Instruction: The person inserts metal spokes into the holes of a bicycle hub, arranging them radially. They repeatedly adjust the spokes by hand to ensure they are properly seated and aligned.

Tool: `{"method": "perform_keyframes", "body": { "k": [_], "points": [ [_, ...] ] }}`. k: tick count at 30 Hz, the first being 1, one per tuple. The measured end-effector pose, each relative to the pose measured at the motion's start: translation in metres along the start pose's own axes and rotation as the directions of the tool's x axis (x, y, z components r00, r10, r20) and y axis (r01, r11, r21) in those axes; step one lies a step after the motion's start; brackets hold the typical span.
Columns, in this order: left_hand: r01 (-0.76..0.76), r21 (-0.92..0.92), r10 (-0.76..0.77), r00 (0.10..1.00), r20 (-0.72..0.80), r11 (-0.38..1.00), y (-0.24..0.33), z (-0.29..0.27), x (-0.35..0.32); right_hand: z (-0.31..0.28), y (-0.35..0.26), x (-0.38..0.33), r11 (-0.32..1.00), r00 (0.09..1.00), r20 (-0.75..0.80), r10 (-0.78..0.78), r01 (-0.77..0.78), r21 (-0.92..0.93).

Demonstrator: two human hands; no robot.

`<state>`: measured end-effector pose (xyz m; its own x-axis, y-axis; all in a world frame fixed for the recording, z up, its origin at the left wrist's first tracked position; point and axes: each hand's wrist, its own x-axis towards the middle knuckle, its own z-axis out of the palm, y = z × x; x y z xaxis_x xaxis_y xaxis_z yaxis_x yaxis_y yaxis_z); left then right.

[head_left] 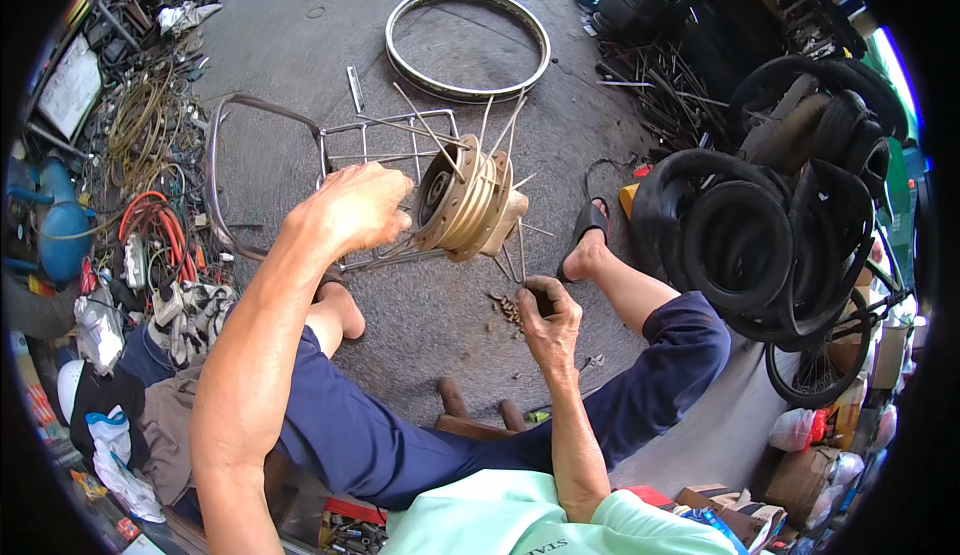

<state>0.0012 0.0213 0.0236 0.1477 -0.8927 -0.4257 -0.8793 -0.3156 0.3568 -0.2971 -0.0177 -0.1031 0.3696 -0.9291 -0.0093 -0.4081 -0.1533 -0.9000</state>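
Note:
A wheel hub [470, 205] with dull golden ribs and drilled flanges is tilted in front of me, several loose metal spokes [432, 133] sticking out of it at different angles. At the hub's left flange is my left hand [362, 205], its fingers curled closed; their tips are turned away, so what they grip is hidden. Lower right of the hub, my right hand [550, 323] is closed, thumb and forefinger pinched at the lower end of a spoke [521, 253]. On the floor beside that hand lies a small pile of brownish metal bits [505, 308].
Behind the hub stands a metal frame [212, 170] with a curved bar. A bare wheel rim [390, 40] lies farther off. Black tyres [665, 215] are piled at right, cables [150, 135] and clutter at left. A small wooden stool [470, 427] is between my legs.

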Motion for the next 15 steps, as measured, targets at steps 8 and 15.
{"method": "perform_keyframes", "body": {
  "k": [8,15],
  "points": [
    [-0.226,-0.347,0.190,0.973,-0.134,0.910,0.019,-0.007,0.006,-0.004,-0.087,-0.033,0.804,0.957,0.252,0.140,-0.259,0.535],
    [-0.183,-0.264,0.165,0.982,-0.090,0.947,0.021,-0.002,0.011,-0.007,-0.117,0.007,0.906,0.974,0.180,-0.139,0.052,0.419]
  ]
}}
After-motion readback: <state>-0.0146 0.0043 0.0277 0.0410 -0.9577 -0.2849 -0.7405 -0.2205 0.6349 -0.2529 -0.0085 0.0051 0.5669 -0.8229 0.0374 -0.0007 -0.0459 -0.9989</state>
